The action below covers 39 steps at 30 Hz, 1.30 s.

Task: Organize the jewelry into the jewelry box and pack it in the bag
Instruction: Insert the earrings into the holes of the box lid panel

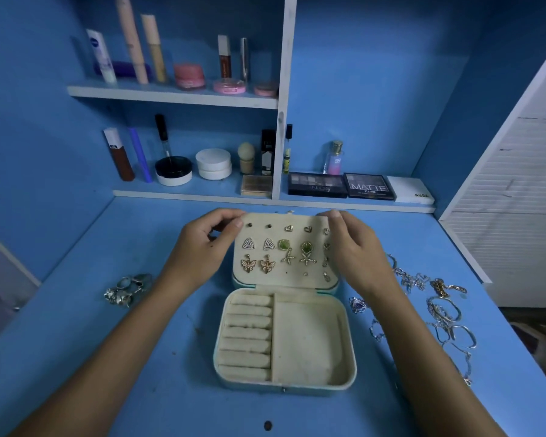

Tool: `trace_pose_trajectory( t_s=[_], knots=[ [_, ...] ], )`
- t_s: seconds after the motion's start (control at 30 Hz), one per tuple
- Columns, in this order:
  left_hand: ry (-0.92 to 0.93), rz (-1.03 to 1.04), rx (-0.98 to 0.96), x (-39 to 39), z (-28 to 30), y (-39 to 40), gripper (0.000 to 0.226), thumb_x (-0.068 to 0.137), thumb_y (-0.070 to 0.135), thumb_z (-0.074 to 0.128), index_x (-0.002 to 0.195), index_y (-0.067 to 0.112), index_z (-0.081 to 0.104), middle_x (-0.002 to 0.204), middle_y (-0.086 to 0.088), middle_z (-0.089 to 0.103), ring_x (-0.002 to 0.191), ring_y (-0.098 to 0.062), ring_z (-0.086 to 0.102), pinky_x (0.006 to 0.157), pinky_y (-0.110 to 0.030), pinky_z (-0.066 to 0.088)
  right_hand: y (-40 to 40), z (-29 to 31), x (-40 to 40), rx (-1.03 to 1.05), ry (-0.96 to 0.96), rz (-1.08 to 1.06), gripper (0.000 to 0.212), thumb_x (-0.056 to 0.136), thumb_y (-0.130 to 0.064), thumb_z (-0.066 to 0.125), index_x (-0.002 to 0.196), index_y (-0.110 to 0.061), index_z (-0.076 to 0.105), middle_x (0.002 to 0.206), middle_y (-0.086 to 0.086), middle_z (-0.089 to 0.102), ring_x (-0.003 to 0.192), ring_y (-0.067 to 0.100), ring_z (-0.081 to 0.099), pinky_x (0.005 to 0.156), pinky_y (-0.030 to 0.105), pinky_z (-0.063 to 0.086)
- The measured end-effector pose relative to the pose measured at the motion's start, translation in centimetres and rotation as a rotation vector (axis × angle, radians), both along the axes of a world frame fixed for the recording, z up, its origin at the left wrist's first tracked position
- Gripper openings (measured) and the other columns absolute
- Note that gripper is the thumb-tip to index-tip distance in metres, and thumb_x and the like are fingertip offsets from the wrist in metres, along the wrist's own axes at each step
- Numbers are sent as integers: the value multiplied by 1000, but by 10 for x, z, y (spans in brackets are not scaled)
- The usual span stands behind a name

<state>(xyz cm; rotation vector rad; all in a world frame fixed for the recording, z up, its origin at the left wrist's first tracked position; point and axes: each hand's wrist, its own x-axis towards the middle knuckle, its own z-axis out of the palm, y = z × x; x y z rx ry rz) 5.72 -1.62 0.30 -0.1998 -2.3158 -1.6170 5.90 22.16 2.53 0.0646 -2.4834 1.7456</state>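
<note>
The open jewelry box [284, 339] is set at the centre of the blue table [108, 357]. Its lid [286, 250] (studded with earrings) is pinched at the top corners by the left hand [202, 247] and right hand [356, 250]. Rings [128, 288] lie at nine o'clock, chains [445, 313] at three.

blue desk [108, 326] with blue back wall [375, 89], dim cool light. white-edged upper shelf [171, 96] and lower shelf [202, 195] split by a white vertical divider [284, 89], both holding cosmetics. eyeshadow palettes [341, 184] lie on the lower right. white slatted panel [517, 200] at right, dark floor below it.
</note>
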Motion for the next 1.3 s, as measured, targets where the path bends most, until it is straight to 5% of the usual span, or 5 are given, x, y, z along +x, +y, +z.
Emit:
trace_pose_trajectory(
  t_s=[0.3,0.63,0.9,1.23,1.3],
  knots=[
    [-107,68,-63,3,-17,0,11,96,24,61,96,31,69,100,12,71,90,7,61,75,-3,41,1,-22,-8,70,7,-3,15,100,-36,51,106,-29,63,82,-3,66,50,7,58,47,19,46],
    [-63,86,-264,14,-29,-3,18,94,19,65,110,21,73,100,13,67,94,-4,62,84,-17,48,3,-31,-22,239,-46,0,20,96,-41,53,101,-25,65,87,-1,68,75,22,67,69,32,55],
    [-108,92,-216,19,-26,-3,18,93,21,65,110,24,72,95,18,67,92,1,61,81,-14,47,4,-26,-28,275,-65,-7,18,97,-38,54,93,-26,67,82,-10,66,76,8,62,58,22,42],
    [-93,69,-227,17,-25,-5,19,93,23,65,111,21,72,98,17,66,95,4,59,77,-4,42,-29,-6,-62,411,229,110,17,98,-31,57,94,-22,71,81,-25,60,85,8,58,69,24,39],
    [-87,61,-232,17,-25,-5,19,93,23,65,111,20,72,98,17,66,96,4,59,77,-4,42,-43,-4,-70,423,259,183,16,98,-30,58,96,-22,72,84,-23,62,85,6,58,67,12,40]
  ],
)
